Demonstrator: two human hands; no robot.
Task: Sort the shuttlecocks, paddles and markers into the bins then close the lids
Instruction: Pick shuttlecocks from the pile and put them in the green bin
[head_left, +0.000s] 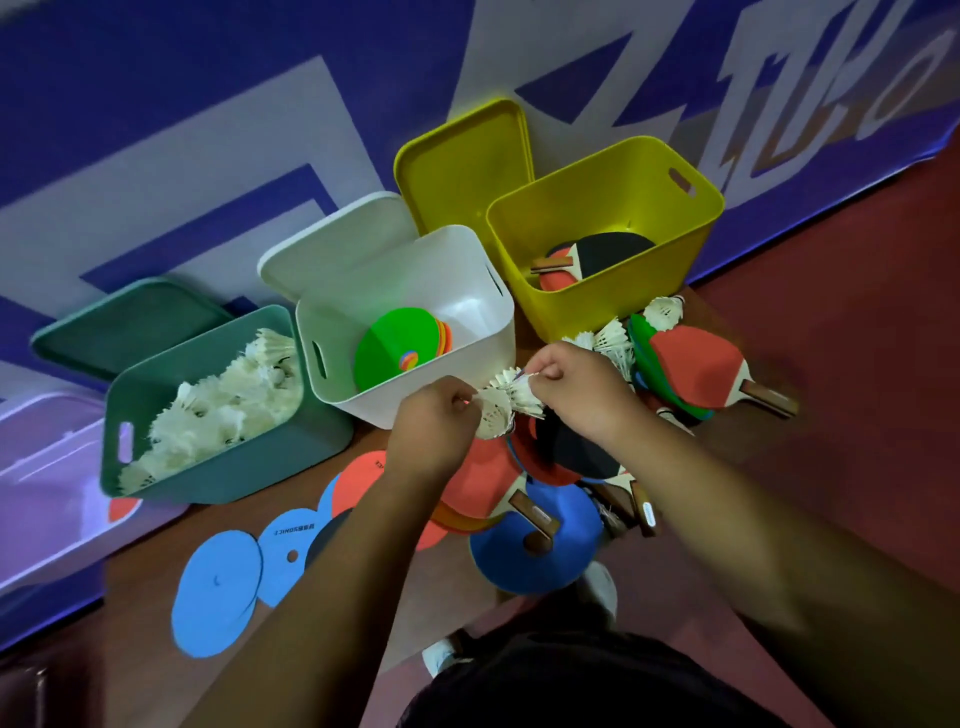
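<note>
The left hand (434, 423) and right hand (579, 389) meet at mid-frame. The fingers of both are curled, each pinching one end of a small clump of white shuttlecocks (506, 402) held between them (how many I cannot tell). Just above is the white bin (353, 402) with coloured markers (400, 345). At left the green bin (223, 467) is full of shuttlecocks, and at upper right the yellow bin (587, 306) holds paddles (602, 254). A mixed pile (696, 369) lies right of the hands.

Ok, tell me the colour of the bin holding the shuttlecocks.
Teal green. The bin shows best in the head view, the only view here.
</note>
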